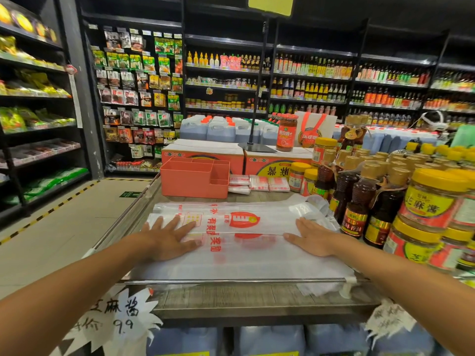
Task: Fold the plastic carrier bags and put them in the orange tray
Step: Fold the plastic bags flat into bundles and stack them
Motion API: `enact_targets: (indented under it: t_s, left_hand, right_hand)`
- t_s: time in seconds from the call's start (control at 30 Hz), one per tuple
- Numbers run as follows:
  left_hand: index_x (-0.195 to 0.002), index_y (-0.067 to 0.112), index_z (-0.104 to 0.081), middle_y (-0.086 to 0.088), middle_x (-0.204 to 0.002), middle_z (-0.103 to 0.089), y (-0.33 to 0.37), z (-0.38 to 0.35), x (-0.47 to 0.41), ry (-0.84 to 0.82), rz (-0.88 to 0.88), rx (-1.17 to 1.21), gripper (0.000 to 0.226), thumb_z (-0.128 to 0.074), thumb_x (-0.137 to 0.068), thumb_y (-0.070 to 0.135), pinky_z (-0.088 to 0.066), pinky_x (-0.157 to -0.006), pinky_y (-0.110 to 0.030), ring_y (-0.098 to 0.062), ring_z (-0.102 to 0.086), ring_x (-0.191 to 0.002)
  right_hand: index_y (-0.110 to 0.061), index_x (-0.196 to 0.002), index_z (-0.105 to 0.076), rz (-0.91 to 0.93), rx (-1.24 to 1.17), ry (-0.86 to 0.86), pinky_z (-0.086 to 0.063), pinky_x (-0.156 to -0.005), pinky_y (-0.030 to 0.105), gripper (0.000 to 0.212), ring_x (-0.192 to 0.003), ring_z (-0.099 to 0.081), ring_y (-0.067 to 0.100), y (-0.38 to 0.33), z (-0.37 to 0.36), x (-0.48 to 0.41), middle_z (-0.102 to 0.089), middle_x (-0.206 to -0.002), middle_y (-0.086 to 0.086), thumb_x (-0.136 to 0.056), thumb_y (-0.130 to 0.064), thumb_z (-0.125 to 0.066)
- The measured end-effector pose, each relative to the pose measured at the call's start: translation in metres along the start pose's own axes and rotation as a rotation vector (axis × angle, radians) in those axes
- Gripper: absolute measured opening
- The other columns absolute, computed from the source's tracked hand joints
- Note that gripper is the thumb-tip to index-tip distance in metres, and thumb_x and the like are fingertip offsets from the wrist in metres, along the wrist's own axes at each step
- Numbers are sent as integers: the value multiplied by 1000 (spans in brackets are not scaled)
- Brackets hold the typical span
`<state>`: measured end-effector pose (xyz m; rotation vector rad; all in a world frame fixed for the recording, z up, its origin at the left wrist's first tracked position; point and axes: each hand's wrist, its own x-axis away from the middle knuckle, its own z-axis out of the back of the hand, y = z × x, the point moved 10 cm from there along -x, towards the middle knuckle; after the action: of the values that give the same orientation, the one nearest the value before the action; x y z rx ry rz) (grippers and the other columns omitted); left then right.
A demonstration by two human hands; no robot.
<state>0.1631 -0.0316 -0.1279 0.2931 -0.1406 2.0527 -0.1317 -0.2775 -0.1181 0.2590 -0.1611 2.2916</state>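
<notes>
While flat on the counter (231, 298), carrier bag (241, 244) beneath left hand (167, 240) and right hand (317, 238), fingers (189, 226) straight.

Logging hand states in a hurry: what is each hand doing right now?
Left hand: open, fingers flat, pressing on the plastic carrier bag.
Right hand: open, fingers flat, pressing on the same bag.

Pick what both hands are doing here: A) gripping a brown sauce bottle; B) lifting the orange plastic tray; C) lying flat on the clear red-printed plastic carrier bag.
C: the left hand and the right hand rest with straight fingers on the clear red-printed plastic carrier bag, while the orange plastic tray stands beyond it, untouched.
</notes>
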Motion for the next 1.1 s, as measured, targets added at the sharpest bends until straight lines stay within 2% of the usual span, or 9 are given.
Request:
enact_targets:
  t_s: [0.17, 0.27, 0.43, 0.53, 0.67, 0.83, 0.93, 1.03, 1.1]
  left_hand:
    - [-154, 57, 12, 5, -170, 19, -2, -2, 1, -4, 22, -6, 93, -7, -72, 97, 6, -122, -62, -40, 14, -156]
    - [-154, 59, 12, 6, -169, 20, -3, -3, 0, -10, 19, -11, 87, -10, -78, 96, 8, -122, -62, -39, 15, -155]
    - [-153, 59, 12, 7, -169, 21, -2, -2, 2, -7, 17, -17, 88, -10, -78, 97, 10, -122, -61, -38, 16, -155]
    - [-154, 59, 12, 6, -169, 20, -3, -2, 1, -9, 23, -15, 89, -10, -77, 97, 9, -122, -62, -39, 15, -155]
    - [-155, 57, 9, 5, -170, 18, -2, 0, 2, 1, 25, 12, 89, -11, -78, 97, 9, -122, -61, -39, 14, -156]
    - [-159, 47, -17, 5, -168, -27, -5, 23, -1, 208, 19, 179, 77, -36, -91, 78, -21, -123, -54, -32, -27, -153]
    - [-137, 39, -55, 6, -132, -67, -9, 46, 3, 395, 22, 208, 53, -55, -86, 51, -47, -100, -37, -22, -58, -123]
    - [-115, 34, -67, 6, -121, -68, -8, 67, 11, 560, 22, 64, 28, -59, -89, 31, -46, -89, -34, -21, -60, -117]
    - [-112, 32, -68, 7, -120, -67, -5, 78, 18, 661, 13, -4, 23, -59, -92, 27, -42, -99, -38, -20, -58, -118]
  right_hand:
    - [-5, -157, -21, 13, 8, 29, -23, -121, 43, 147, -152, -22, 28, 2, 7, -10, -20, -166, 13, -52, -106, -2]
    - [-3, -152, -31, -6, 76, 51, -32, -115, 42, 123, -144, -35, 31, -7, 20, -9, -32, -160, 15, -74, -97, -15]
    - [-14, -162, -14, 170, 182, 371, -22, -124, 45, 99, -155, -17, 27, -87, 56, -1, -14, -169, 7, -91, -79, -37]
    - [-25, -154, -39, 417, 115, 345, -36, -115, 42, 71, -143, -36, 24, -160, 51, 6, -41, -157, 1, -95, -63, -51]
    - [-32, -149, -45, 536, 57, 282, -44, -106, 42, 58, -131, -48, 19, -211, 41, 3, -53, -144, -5, -97, -58, -53]
    - [-33, -135, -56, 537, 217, 350, -52, -87, 43, 40, -113, -58, 22, -230, 45, 1, -61, -123, -3, -103, -52, -43]
    - [-27, -120, -61, 553, 319, 395, -53, -76, 44, 29, -101, -61, 26, -236, 46, 2, -62, -110, -1, -105, -39, -39]
    - [-26, -112, -61, 555, 329, 451, -53, -72, 42, 21, -93, -64, 27, -239, 52, 4, -66, -103, -2, -100, -29, -43]
    - [-28, -111, -61, 562, 268, 494, -54, -72, 40, 23, -93, -64, 25, -240, 59, 7, -69, -103, -4, -100, -35, -42]
